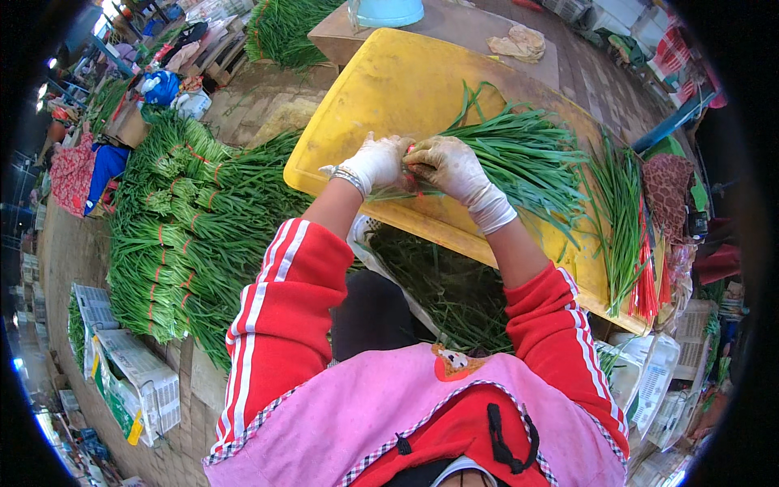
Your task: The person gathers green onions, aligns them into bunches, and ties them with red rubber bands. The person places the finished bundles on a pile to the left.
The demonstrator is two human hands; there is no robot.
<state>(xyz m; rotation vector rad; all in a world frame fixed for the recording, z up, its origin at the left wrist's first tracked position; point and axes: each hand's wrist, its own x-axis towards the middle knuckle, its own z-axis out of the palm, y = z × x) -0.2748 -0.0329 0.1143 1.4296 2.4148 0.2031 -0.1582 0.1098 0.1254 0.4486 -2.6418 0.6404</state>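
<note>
A bunch of long green leafy stalks, like garlic chives, lies on a yellow plastic board, its leaves fanned to the right. Both my hands wear thin whitish gloves and meet at the stem end. My left hand is closed at the stems beside a bit of red tie. My right hand pinches the red tie from the other side. The stems are mostly hidden by my fingers. More loose stalks lie at the board's right edge, by a bundle of red ties.
At the left, many red-tied green bunches are piled on the ground. Below the board stands a white container holding dark leaf scraps. White plastic crates stand lower left. A blue basin and a crumpled cloth lie beyond the board.
</note>
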